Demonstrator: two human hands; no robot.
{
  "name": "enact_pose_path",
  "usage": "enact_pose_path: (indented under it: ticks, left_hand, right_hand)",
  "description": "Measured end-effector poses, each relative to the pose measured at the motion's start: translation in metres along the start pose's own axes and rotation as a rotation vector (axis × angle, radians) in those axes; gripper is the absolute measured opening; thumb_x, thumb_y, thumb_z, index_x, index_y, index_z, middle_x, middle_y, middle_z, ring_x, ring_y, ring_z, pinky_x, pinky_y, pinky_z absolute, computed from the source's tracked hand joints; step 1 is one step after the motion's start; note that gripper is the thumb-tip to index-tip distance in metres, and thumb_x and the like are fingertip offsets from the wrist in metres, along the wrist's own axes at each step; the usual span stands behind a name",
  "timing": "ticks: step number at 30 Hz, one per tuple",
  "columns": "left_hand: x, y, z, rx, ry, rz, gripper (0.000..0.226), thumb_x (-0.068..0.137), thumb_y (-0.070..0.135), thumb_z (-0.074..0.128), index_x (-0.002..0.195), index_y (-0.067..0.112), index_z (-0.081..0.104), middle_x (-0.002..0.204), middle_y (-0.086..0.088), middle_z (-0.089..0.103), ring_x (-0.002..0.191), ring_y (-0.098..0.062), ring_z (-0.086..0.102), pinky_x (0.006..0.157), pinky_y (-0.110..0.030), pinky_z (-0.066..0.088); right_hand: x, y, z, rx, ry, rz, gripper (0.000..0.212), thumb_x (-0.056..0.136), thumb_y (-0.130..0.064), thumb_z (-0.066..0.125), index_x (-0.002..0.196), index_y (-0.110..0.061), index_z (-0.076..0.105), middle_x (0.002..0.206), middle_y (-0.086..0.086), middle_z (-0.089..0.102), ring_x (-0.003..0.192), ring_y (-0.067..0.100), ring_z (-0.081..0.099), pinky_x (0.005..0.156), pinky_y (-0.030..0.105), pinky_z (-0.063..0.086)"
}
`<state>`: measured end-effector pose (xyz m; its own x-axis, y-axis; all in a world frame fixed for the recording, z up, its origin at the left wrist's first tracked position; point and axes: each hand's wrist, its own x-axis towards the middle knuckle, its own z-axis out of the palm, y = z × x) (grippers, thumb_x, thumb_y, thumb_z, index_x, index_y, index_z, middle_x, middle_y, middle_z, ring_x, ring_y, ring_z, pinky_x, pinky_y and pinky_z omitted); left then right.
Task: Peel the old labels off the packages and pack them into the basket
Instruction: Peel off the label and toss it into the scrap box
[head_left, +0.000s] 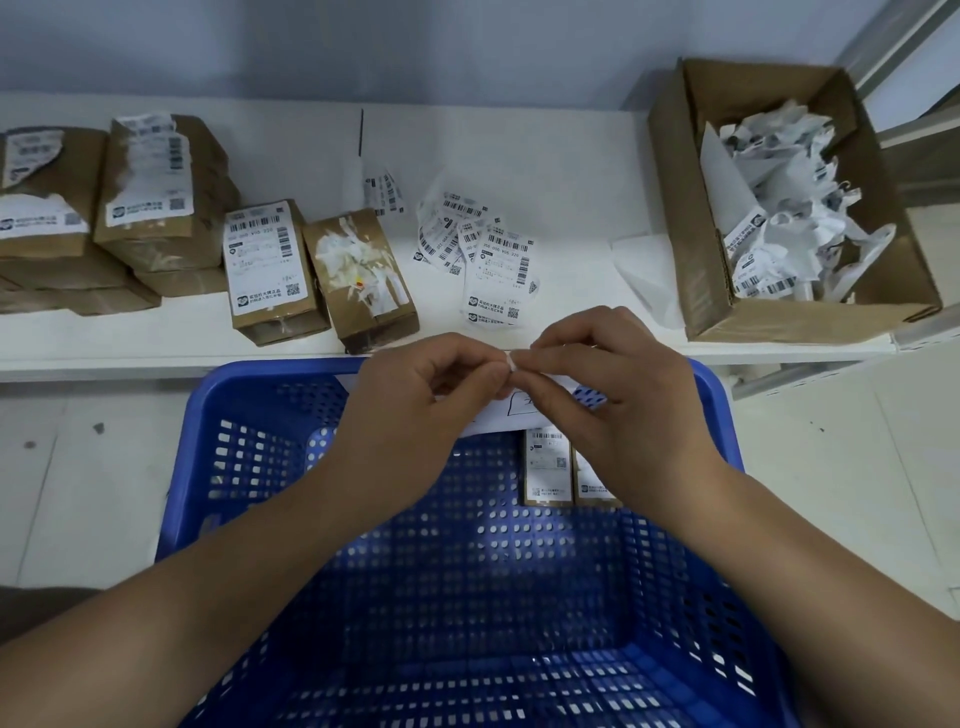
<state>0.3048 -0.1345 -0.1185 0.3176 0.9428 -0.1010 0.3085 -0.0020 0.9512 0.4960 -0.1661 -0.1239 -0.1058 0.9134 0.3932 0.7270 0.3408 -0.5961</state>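
My left hand (431, 387) and my right hand (608, 379) meet above the far rim of the blue basket (208, 426), and the fingertips of both pinch one small white scrap of label (511, 362). Two labelled brown packages (548, 470) lie in the basket below my right hand. On the white shelf stand a labelled package (267, 270) and, beside it, a package with torn label remnants (361, 278). More brown packages (156, 197) are stacked at the far left.
Several loose barcode labels (488, 254) lie on the shelf (571, 171) behind my hands. An open cardboard box (680, 208) at the right holds crumpled peeled labels. A white sheet (514, 413) hangs on the basket's far wall.
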Motion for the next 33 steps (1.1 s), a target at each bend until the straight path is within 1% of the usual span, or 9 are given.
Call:
enact_pose_path:
  ticks: [4,13,17,22,24,26,29,31,33]
  left_hand:
    - [-0.001,-0.0004,-0.0001,0.053,0.007,0.049,0.012,0.096,0.019,0.066,0.1,0.022,0.078,0.088,0.014,0.076,0.089,-0.002,0.072,0.082,-0.016,0.054]
    - [-0.0018,0.0002,-0.0009,0.115,-0.016,0.08,0.012,0.098,0.021,0.064,0.097,0.028,0.074,0.088,0.018,0.075,0.09,0.001,0.07,0.08,-0.01,0.049]
    - [-0.003,0.0024,0.0,0.146,-0.01,0.113,0.012,0.099,0.02,0.064,0.098,0.028,0.072,0.088,0.02,0.073,0.089,0.005,0.066,0.077,-0.005,0.043]
    - [-0.0023,0.0005,0.0009,0.117,0.005,0.095,0.018,0.098,0.018,0.065,0.094,0.035,0.068,0.089,0.024,0.07,0.089,-0.002,0.066,0.077,-0.011,0.047]
    - [-0.0023,-0.0011,0.0014,0.096,0.002,0.09,0.02,0.097,0.014,0.066,0.092,0.034,0.067,0.09,0.024,0.069,0.09,-0.004,0.067,0.079,-0.014,0.05]
    - [-0.0029,-0.0029,0.0029,0.036,-0.023,0.068,0.015,0.096,0.012,0.066,0.093,0.026,0.069,0.09,0.017,0.071,0.09,-0.008,0.068,0.081,-0.018,0.051]
    - [-0.0033,-0.0023,0.0044,-0.103,-0.077,0.005,0.008,0.097,0.011,0.065,0.094,0.017,0.069,0.088,0.003,0.072,0.089,-0.015,0.069,0.083,-0.031,0.056]
    - [-0.0032,0.0016,0.0043,-0.174,-0.091,-0.006,0.007,0.097,0.013,0.064,0.091,0.014,0.068,0.082,0.001,0.069,0.081,-0.012,0.065,0.078,-0.027,0.053]
    - [-0.0027,0.0055,0.004,-0.235,-0.089,-0.011,0.01,0.095,0.021,0.062,0.089,0.016,0.068,0.076,0.008,0.067,0.076,-0.006,0.061,0.074,-0.02,0.05]
  right_hand:
    - [0.0002,-0.0008,-0.0002,0.015,-0.01,0.003,0.019,0.093,-0.023,0.071,0.105,-0.013,0.08,0.096,0.0,0.068,0.092,0.015,0.062,0.079,0.021,0.048]
    - [0.0008,0.0022,-0.003,0.021,-0.038,-0.091,0.014,0.093,-0.015,0.074,0.106,-0.01,0.079,0.098,0.005,0.069,0.088,0.024,0.065,0.077,0.034,0.052]
    - [0.0005,0.0017,-0.0031,0.017,-0.041,-0.094,0.014,0.094,-0.015,0.072,0.106,-0.01,0.079,0.099,0.005,0.069,0.089,0.023,0.065,0.078,0.033,0.052]
    - [0.0008,-0.0005,-0.0034,0.029,-0.051,-0.065,0.017,0.098,-0.017,0.064,0.106,-0.009,0.077,0.102,0.003,0.068,0.094,0.019,0.065,0.083,0.027,0.051]
    - [0.0001,-0.0024,-0.0023,0.044,-0.076,-0.047,0.018,0.099,-0.016,0.06,0.105,-0.007,0.075,0.102,0.003,0.067,0.096,0.017,0.064,0.085,0.025,0.05]
    - [-0.0006,-0.0035,-0.001,0.05,-0.096,-0.035,0.017,0.099,-0.014,0.059,0.104,-0.005,0.073,0.101,0.003,0.066,0.096,0.016,0.063,0.086,0.023,0.05]
    - [-0.0007,-0.0035,-0.0011,0.048,-0.101,-0.05,0.015,0.099,-0.011,0.059,0.103,-0.003,0.072,0.101,0.005,0.066,0.097,0.018,0.062,0.087,0.025,0.05]
    - [-0.0005,-0.0033,-0.002,0.045,-0.094,-0.082,0.015,0.099,-0.009,0.059,0.104,-0.003,0.072,0.102,0.006,0.067,0.097,0.019,0.062,0.087,0.027,0.05]
    - [-0.0002,-0.0033,-0.0023,0.038,-0.081,-0.107,0.016,0.1,-0.009,0.059,0.105,-0.002,0.072,0.102,0.006,0.068,0.097,0.021,0.063,0.088,0.029,0.05]
